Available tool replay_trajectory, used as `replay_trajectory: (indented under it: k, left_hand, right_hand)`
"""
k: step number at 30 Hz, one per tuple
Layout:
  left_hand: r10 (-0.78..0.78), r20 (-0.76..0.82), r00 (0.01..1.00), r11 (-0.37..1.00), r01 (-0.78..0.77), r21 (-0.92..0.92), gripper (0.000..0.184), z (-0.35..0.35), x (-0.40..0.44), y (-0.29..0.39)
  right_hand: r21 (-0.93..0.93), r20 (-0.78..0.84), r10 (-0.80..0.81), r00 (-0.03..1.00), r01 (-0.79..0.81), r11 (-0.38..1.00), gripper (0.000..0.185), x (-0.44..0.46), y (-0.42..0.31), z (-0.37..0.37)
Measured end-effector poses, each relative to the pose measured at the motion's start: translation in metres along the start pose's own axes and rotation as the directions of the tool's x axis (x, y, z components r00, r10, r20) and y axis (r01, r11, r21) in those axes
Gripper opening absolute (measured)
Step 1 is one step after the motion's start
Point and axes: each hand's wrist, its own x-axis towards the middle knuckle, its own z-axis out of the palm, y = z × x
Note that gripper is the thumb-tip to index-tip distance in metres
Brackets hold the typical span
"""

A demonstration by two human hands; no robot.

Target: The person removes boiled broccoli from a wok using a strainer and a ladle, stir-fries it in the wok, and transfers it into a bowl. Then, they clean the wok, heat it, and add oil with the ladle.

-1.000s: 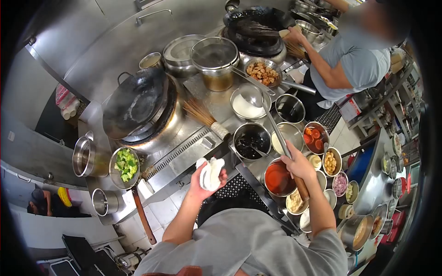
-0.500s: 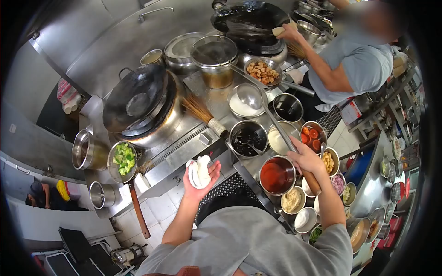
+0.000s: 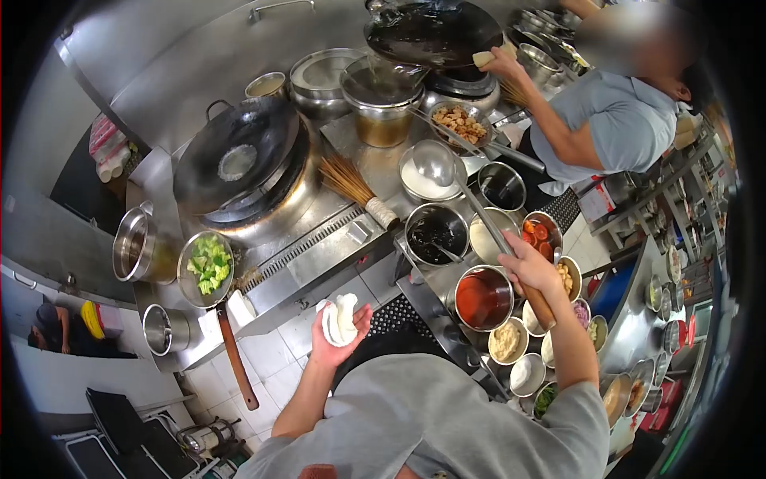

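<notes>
White cloth (image 3: 341, 318), one folded piece, is cradled on the upturned palm of the left hand (image 3: 325, 346), whose fingers are loosely spread around it; it is held in front of the stove's edge, above the floor. One long-handled ladle (image 3: 488, 219) is gripped by the right hand (image 3: 531, 267), with the fingers curled around the handle close to its wooden end. Its one round steel bowl is positioned over one pan (image 3: 405, 182) of white contents.

Two woks are seen: one black wok (image 3: 267, 136) is set on the left burner, and a second wok (image 3: 431, 36) is held tilted by another person's hand (image 3: 503, 65). Between these, one stockpot (image 3: 381, 128) is placed. To the right of the black wok, one bamboo brush (image 3: 349, 182) is laid; to its lower left, one wooden-handled scoop (image 3: 236, 359) is loaded with broccoli (image 3: 209, 265).

Near the ladle's handle, one pot (image 3: 483, 270) is filled with red sauce, and one heap of pale mince (image 3: 507, 339) is contained in one bowl just beside it.
</notes>
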Motion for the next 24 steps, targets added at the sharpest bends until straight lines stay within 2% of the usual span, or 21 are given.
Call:
replay_trajectory:
  k: [2, 11, 16, 18, 20, 24]
  left_hand:
    - [-0.009, 0.031, 0.999, 0.999, 0.007, 0.048, 0.05, -0.001, -0.004, 0.006]
    - [0.038, -0.022, 0.999, 0.997, -0.037, 0.061, 0.053, -0.015, -0.022, 0.024]
    - [0.048, -0.056, 0.997, 0.999, -0.046, 0.026, 0.051, -0.028, -0.039, 0.031]
    - [0.051, -0.07, 0.996, 0.999, -0.051, 0.004, 0.05, -0.03, -0.046, 0.034]
    - [0.066, -0.112, 0.992, 0.998, -0.063, 0.031, 0.05, -0.033, -0.053, 0.035]
    - [0.045, -0.129, 0.991, 0.999, -0.044, 0.005, 0.051, -0.041, -0.062, 0.037]
  right_hand:
    - [-0.051, 0.017, 0.021, 1.0, -0.02, 0.999, 0.061, -0.005, -0.01, 0.003]
    - [0.037, 0.056, 0.04, 0.998, -0.042, 0.998, 0.053, 0.002, -0.01, -0.003]
    - [0.291, 0.084, 0.02, 0.996, -0.043, 0.956, 0.053, -0.002, -0.004, -0.003]
    - [0.316, 0.089, 0.01, 0.996, -0.038, 0.948, 0.052, -0.001, 0.001, -0.002]
    - [0.503, 0.044, 0.054, 0.998, -0.069, 0.861, 0.052, -0.002, 0.003, 0.002]
    - [0.528, 0.024, 0.039, 0.999, -0.046, 0.848, 0.051, 0.004, 0.015, 0.015]
